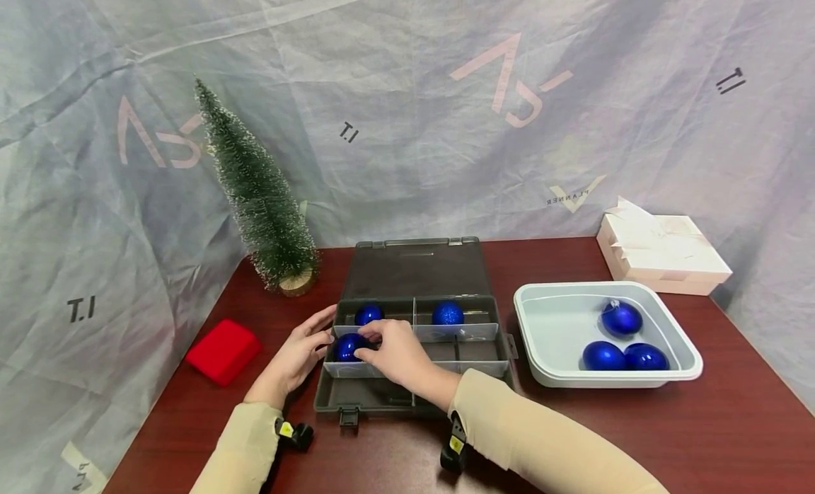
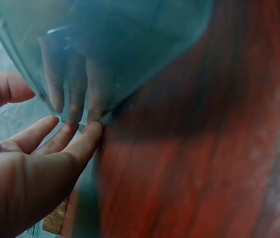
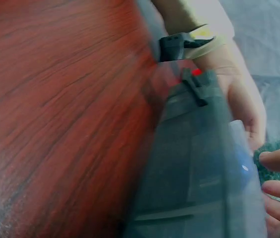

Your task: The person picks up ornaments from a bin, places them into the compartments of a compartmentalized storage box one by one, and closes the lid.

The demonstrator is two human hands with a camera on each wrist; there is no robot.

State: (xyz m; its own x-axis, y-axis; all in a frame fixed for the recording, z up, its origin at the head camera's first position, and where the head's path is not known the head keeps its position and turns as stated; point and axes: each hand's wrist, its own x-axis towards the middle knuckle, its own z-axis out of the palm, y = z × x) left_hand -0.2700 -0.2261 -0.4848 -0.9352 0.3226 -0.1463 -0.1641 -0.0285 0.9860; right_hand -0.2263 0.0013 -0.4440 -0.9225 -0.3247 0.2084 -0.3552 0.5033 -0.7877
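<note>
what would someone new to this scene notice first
Probably the shiny blue balls: three show in the dark divided case at the centre, one under the fingers of the right hand, and three in the white tub to its right. Next, likely the green tree at the table's back left and the bright red object in front of it.

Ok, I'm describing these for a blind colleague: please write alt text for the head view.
A person's right hand holds a shiny blue ball at the middle row of an open divided case, the left hand touching its left side. Two more blue balls sit in the back row; a white tub at right holds three.
</note>
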